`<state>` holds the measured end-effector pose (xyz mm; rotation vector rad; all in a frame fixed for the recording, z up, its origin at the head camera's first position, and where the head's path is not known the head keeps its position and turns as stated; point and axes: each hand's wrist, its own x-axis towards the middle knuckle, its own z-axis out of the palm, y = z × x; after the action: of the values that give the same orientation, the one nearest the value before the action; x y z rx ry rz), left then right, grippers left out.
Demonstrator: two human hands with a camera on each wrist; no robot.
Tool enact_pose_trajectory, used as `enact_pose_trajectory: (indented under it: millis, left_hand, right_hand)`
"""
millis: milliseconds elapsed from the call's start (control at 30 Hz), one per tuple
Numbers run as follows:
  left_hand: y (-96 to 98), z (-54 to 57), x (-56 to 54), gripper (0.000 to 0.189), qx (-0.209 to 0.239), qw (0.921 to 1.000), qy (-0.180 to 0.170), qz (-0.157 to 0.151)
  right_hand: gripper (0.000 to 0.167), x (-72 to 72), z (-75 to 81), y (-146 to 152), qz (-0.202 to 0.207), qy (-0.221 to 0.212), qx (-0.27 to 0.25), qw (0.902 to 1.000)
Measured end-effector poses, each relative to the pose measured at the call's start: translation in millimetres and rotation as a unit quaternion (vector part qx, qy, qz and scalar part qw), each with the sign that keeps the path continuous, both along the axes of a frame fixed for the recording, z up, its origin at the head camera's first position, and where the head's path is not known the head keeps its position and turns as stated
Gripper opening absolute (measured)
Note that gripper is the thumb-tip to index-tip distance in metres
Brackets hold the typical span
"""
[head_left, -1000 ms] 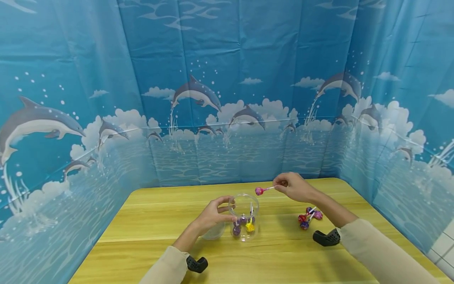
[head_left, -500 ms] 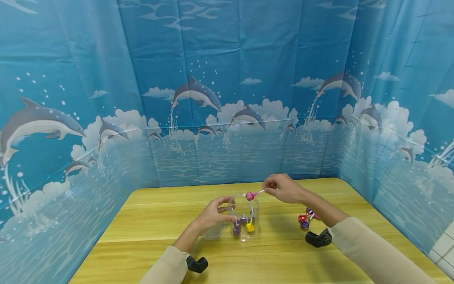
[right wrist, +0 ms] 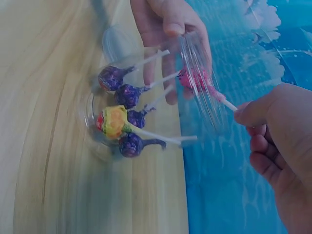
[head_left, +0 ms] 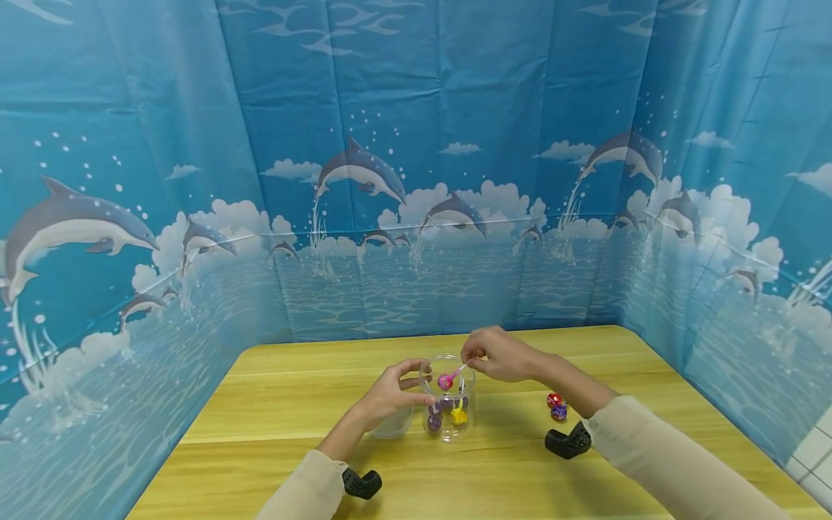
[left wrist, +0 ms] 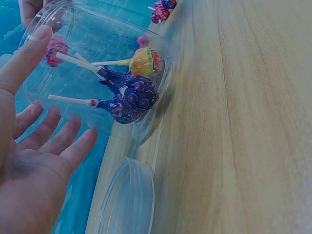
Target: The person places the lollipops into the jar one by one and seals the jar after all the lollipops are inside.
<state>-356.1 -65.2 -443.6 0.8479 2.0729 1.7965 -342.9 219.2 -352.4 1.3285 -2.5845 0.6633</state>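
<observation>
A clear plastic jar [head_left: 447,436] stands on the table, with my left hand [head_left: 390,393] holding it near the rim, thumb at the front and fingers round the far side. Inside are a yellow lollipop [right wrist: 114,122] and several purple lollipops [right wrist: 127,95], heads down at the base, sticks toward the mouth. My right hand [head_left: 503,355] pinches the white stick of a pink lollipop [head_left: 445,382]. Its head points down within the jar's mouth, and the right wrist view shows it behind the clear rim.
A round clear lid [left wrist: 127,200] lies on the table left of the jar, partly under my left hand. Loose lollipops [head_left: 557,412] lie right of the jar, some hidden behind my right forearm. A blue dolphin-print curtain [head_left: 416,289] surrounds the wooden table [head_left: 260,419].
My right hand has moved left and slightly down, bringing the pink lollipop from right of the jar into its mouth. The lollipop has tipped head-down. My left hand and the jar have stayed put.
</observation>
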Motion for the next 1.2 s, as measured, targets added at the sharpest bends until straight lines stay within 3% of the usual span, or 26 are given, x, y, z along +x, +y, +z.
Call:
enact_pose_trajectory:
  millis: [200,467,800,1200]
  left_hand:
    - [0.2,0.8,1.2,0.064,0.003,1.0,0.005,-0.002]
    - [0.0,0.9,1.8,0.067,0.004,1.0,0.005,-0.004]
    - [-0.5,-1.7,0.2,0.066,0.006,1.0,0.0,-0.006]
    - [-2.6,-2.1,-1.6,0.068,0.014,0.9998,-0.004,-0.013]
  right_hand:
    - [0.017,-1.6,1.1,-15,0.038,0.0,0.05,0.998]
    - [0.019,-5.4,1.8,-30,0.057,-0.016,0.107,0.9925]
    - [0.017,-4.9,7.3,-37,0.046,-0.063,0.138,0.9873]
    - [0.011,-3.0,10.9,-38,0.012,-0.074,0.143,0.9869]
